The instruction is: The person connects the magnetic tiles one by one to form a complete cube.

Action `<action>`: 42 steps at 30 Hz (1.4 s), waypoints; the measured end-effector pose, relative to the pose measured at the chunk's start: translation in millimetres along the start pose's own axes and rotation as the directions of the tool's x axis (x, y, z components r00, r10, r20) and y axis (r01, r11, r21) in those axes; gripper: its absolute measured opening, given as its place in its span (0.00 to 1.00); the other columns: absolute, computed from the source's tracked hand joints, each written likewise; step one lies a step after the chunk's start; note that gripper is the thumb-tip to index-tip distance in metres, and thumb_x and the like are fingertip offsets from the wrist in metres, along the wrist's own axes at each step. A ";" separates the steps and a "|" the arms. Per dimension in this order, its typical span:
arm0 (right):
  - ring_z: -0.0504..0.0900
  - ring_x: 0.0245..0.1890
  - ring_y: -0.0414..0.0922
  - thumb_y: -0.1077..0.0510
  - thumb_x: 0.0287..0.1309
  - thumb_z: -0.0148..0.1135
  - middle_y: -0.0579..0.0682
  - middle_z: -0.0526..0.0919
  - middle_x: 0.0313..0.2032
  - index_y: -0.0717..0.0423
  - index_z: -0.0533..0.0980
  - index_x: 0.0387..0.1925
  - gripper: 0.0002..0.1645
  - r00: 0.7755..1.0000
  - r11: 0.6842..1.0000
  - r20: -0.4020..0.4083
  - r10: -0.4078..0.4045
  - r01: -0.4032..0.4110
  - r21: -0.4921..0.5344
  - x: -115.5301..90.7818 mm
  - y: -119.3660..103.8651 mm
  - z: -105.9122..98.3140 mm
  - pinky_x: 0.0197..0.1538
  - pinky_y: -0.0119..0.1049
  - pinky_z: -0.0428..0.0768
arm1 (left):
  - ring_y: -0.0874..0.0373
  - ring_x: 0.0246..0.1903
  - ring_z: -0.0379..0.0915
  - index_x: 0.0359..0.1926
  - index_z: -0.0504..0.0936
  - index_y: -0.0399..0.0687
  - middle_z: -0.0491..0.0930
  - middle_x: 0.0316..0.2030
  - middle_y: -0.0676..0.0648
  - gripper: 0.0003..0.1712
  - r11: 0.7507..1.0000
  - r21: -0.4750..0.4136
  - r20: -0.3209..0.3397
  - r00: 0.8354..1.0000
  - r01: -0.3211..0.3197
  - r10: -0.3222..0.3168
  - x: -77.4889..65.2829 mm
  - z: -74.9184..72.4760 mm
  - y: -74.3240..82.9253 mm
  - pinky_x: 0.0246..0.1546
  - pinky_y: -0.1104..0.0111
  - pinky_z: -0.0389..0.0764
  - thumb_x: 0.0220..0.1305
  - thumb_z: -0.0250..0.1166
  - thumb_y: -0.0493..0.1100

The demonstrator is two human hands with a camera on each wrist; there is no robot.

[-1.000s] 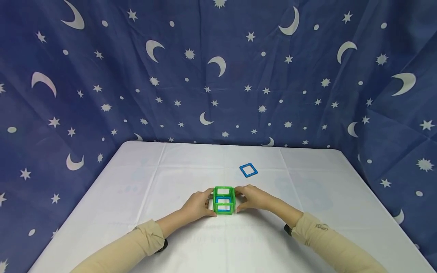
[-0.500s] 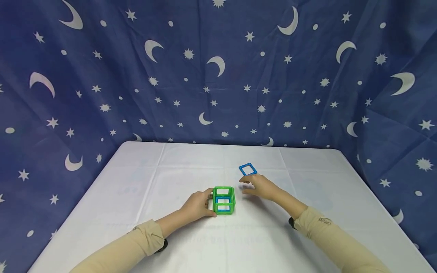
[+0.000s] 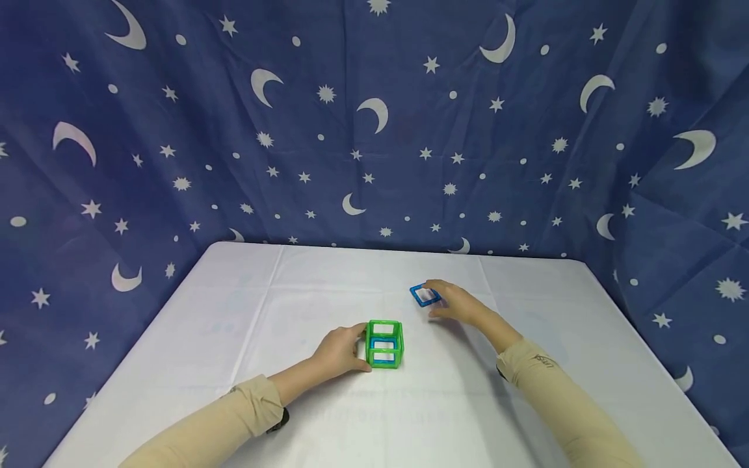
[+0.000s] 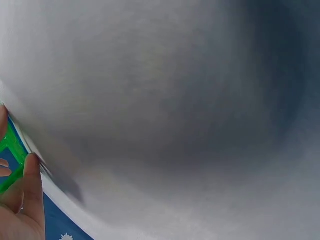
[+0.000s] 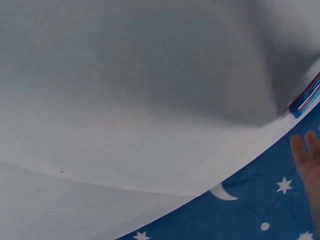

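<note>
An open-topped box [image 3: 383, 366] of green square magnetic tiles, with a blue tile [image 3: 383, 339] visible inside it, stands on the white table. My left hand [image 3: 339, 351] holds the box from its left side, thumb at the near corner and forefinger at the far one. In the left wrist view the thumb [image 4: 33, 190] lies against a green edge. Farther back lies a loose blue square magnetic tile [image 3: 417, 296]. My right hand [image 3: 459, 304] is at that tile's right side, with thumb and forefinger spread; the forefinger overlaps its far edge. Whether it touches the tile is unclear.
A white cloth with fold creases covers the table [image 3: 316, 422]. Behind and beside it hangs a dark blue curtain [image 3: 328, 195] printed with moons and stars. The loose tile lies behind and to the right of the green box.
My right hand has left the right side of the green box and moved back to the loose blue tile, which has shifted slightly. The left hand and the box have stayed put.
</note>
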State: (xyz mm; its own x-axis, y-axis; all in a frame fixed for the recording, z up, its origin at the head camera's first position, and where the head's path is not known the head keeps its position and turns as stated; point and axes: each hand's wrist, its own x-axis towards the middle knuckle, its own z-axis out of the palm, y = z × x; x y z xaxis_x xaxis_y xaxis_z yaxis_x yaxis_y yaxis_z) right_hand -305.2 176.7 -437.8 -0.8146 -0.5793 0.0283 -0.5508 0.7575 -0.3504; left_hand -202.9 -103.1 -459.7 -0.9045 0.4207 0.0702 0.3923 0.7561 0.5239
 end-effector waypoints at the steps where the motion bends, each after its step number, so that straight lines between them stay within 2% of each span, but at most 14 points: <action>1: 0.65 0.65 0.61 0.55 0.48 0.71 0.66 0.67 0.63 0.66 0.65 0.62 0.41 1.000 1.000 0.012 0.016 -0.016 0.006 2.1 1.7 -0.9 0.66 0.53 0.65 | 0.67 0.20 0.65 0.60 0.70 0.35 0.84 0.38 0.46 0.48 1.000 0.004 -0.004 1.000 0.000 0.000 0.3 0.2 0.2 0.26 0.75 0.68 0.37 0.80 0.46; 7: 0.56 0.69 0.63 0.57 0.44 0.74 0.67 0.58 0.68 0.64 0.61 0.66 0.49 0.987 0.987 0.097 0.132 -0.139 0.079 15.7 10.7 -4.0 0.70 0.54 0.57 | 0.65 0.20 0.64 0.60 0.70 0.32 0.83 0.33 0.47 0.49 0.999 0.028 -0.010 1.000 0.025 -0.024 0.7 0.1 2.2 0.26 0.73 0.68 0.36 0.80 0.46; 13: 0.56 0.69 0.63 0.57 0.43 0.75 0.68 0.57 0.68 0.64 0.57 0.68 0.53 0.967 0.970 0.174 0.188 -0.210 0.121 24.7 16.4 -1.4 0.70 0.54 0.57 | 0.65 0.18 0.63 0.61 0.69 0.32 0.82 0.27 0.48 0.50 0.999 0.045 0.000 1.000 0.026 -0.026 0.7 0.7 3.7 0.25 0.73 0.67 0.37 0.79 0.48; 17: 0.59 0.68 0.62 0.56 0.41 0.76 0.66 0.61 0.67 0.61 0.57 0.69 0.55 0.948 0.959 0.190 0.254 -0.272 0.080 28.3 17.0 1.2 0.69 0.54 0.60 | 0.64 0.18 0.63 0.61 0.69 0.32 0.83 0.29 0.47 0.50 0.999 0.043 0.003 1.000 0.021 -0.021 0.7 0.6 4.7 0.25 0.72 0.68 0.38 0.79 0.48; 21: 0.57 0.69 0.61 0.54 0.41 0.76 0.65 0.59 0.68 0.59 0.53 0.71 0.59 0.938 0.946 0.186 0.294 -0.314 0.086 30.9 15.1 3.5 0.70 0.53 0.58 | 0.61 0.25 0.70 0.61 0.69 0.34 0.84 0.36 0.44 0.49 0.997 0.072 0.007 0.999 0.038 -0.038 -1.2 0.3 4.1 0.31 0.67 0.75 0.39 0.79 0.50; 25: 0.55 0.70 0.60 0.55 0.41 0.76 0.65 0.56 0.69 0.60 0.51 0.71 0.60 0.927 0.929 0.186 0.327 -0.351 0.119 29.6 13.5 3.7 0.71 0.52 0.56 | 0.60 0.24 0.70 0.62 0.68 0.34 0.82 0.30 0.46 0.50 0.996 0.077 0.023 0.999 0.036 -0.038 -1.1 -0.5 3.2 0.31 0.67 0.75 0.39 0.79 0.50; 28: 0.56 0.69 0.61 0.55 0.41 0.76 0.65 0.58 0.68 0.61 0.53 0.70 0.58 0.928 0.930 0.180 0.327 -0.349 0.113 28.1 12.7 2.1 0.71 0.52 0.56 | 0.62 0.18 0.63 0.62 0.68 0.33 0.77 0.20 0.50 0.50 0.997 0.063 0.035 0.999 0.033 -0.035 0.8 -0.7 2.8 0.27 0.70 0.69 0.39 0.79 0.49; 32: 0.62 0.66 0.61 0.56 0.42 0.76 0.66 0.64 0.65 0.63 0.60 0.66 0.51 0.943 0.947 0.160 0.291 -0.308 0.095 25.7 12.3 -0.5 0.69 0.52 0.61 | 0.64 0.17 0.61 0.62 0.67 0.34 0.73 0.18 0.54 0.50 0.998 0.050 0.047 0.998 0.036 -0.038 3.8 -0.4 2.5 0.24 0.73 0.65 0.39 0.79 0.50; 35: 0.66 0.64 0.61 0.57 0.42 0.76 0.65 0.69 0.62 0.63 0.66 0.59 0.44 0.954 0.951 0.135 0.269 -0.285 0.121 23.9 13.6 0.4 0.67 0.52 0.63 | 0.64 0.17 0.61 0.62 0.68 0.34 0.72 0.16 0.54 0.50 0.998 0.043 0.050 0.998 0.038 -0.040 4.9 -0.9 2.5 0.22 0.73 0.65 0.39 0.79 0.49; 38: 0.66 0.63 0.61 0.57 0.42 0.76 0.65 0.70 0.61 0.63 0.67 0.55 0.39 0.959 0.950 0.114 0.261 -0.276 0.148 22.5 15.5 4.3 0.67 0.52 0.63 | 0.64 0.17 0.60 0.62 0.68 0.35 0.72 0.16 0.54 0.50 0.998 0.049 0.051 0.998 0.042 -0.044 4.0 -1.9 2.9 0.24 0.73 0.66 0.38 0.79 0.50; 42: 0.65 0.64 0.61 0.56 0.44 0.75 0.66 0.68 0.63 0.63 0.65 0.55 0.39 0.956 0.944 0.095 0.276 -0.289 0.160 21.1 16.8 8.3 0.68 0.52 0.61 | 0.65 0.16 0.58 0.62 0.68 0.35 0.70 0.14 0.56 0.51 0.998 0.051 0.046 0.998 0.030 -0.032 3.1 -1.9 2.4 0.24 0.73 0.65 0.38 0.79 0.50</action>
State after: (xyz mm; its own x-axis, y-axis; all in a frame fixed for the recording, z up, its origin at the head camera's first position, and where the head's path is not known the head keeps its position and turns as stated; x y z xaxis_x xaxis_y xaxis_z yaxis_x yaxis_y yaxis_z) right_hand -330.1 174.7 -450.9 -0.9140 -0.3732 -0.1590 -0.2556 0.8342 -0.4886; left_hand -205.1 -100.9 -456.7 -0.9081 0.4185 0.0144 0.3730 0.7928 0.4820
